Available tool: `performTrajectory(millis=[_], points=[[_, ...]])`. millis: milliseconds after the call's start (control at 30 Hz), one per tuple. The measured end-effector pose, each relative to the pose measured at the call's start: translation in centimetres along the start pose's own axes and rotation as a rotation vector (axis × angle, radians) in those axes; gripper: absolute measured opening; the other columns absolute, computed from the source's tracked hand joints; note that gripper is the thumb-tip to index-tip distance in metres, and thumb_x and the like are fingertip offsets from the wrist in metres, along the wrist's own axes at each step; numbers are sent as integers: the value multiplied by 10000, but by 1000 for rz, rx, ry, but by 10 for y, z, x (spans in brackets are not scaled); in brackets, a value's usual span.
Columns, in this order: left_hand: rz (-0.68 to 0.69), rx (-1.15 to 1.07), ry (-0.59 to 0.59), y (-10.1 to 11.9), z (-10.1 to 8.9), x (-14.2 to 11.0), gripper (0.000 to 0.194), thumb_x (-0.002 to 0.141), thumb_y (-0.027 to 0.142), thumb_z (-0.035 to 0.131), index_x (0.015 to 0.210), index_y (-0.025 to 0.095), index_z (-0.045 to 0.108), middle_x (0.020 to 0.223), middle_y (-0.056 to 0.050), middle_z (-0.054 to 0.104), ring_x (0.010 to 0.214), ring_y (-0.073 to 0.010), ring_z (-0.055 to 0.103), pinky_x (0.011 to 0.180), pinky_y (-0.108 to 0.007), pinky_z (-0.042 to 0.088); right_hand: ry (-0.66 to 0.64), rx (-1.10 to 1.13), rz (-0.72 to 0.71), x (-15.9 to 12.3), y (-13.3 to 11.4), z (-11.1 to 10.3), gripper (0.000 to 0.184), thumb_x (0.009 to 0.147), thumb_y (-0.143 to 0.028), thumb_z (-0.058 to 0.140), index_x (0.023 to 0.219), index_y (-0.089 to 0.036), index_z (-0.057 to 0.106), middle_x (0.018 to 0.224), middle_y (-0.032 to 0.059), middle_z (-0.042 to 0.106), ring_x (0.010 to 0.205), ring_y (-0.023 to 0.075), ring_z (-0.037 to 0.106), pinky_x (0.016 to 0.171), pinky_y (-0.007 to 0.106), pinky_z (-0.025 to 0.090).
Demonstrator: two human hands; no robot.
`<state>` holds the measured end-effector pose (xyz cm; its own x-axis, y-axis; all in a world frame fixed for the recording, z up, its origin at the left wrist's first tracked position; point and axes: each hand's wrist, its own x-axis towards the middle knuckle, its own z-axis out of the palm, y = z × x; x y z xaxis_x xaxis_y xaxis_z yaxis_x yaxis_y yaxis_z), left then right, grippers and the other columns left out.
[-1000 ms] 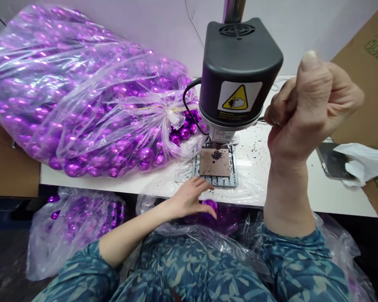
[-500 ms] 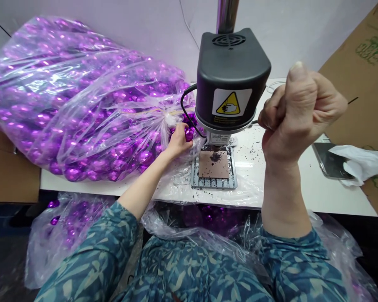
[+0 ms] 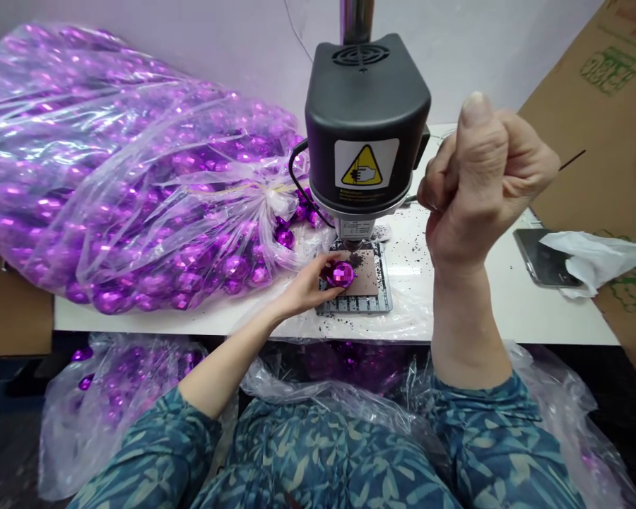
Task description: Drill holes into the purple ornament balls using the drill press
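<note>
Clamping left hand (image 3: 308, 285) fingers on a purple ball (image 3: 341, 274) from afar; looks round, so I can't tell its long axis or heading. Right hand (image 3: 485, 184) fingers curled together.

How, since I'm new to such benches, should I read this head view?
The camera sits on the wearer's head, facing forward and down. The dark machine with the yellow warning label looks like a bench drill, above a brown board on a metal plate. The wearer's left hand holds a faceted purple ball at the board; whether they touch is unclear. The right hand is a closed fist; anything inside is hidden. On the white table, a clear bag of purple balls lies on the left, an apparent phone and white tissue on the right.
</note>
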<state>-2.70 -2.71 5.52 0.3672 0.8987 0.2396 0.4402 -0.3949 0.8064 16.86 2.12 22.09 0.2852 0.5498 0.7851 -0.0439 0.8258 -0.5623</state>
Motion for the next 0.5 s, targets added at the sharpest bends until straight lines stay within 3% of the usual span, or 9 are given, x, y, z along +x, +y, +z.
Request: performTrajectory(millis=[133,300,500], points=[[-103,26,64,-4,1,11,484,811,227,803,1249,173,606,1069,-59,705,829,-160,660,753,-297,563,-7,7,2,-1,-1,0,589,893,-522,624,538,-173,310,445,-75,301,394,-5,331,425,224,263],[-45,114,64,-7,2,18,487,765,175,831,1225,212,675,1092,-44,655,931,-181,659,834,-314,573,-39,-51,-13,-3,0,-2,587,924,-544,572,569,-182,275,461,-71,272,415,-9,318,438,210,277],[-85,183,63,-11,9,28,474,746,232,864,1191,190,706,1102,-65,622,1046,-248,666,943,-407,589,-65,-110,6,-5,4,-5,554,957,-570,514,606,-181,333,492,-63,303,453,-2,327,478,208,316]])
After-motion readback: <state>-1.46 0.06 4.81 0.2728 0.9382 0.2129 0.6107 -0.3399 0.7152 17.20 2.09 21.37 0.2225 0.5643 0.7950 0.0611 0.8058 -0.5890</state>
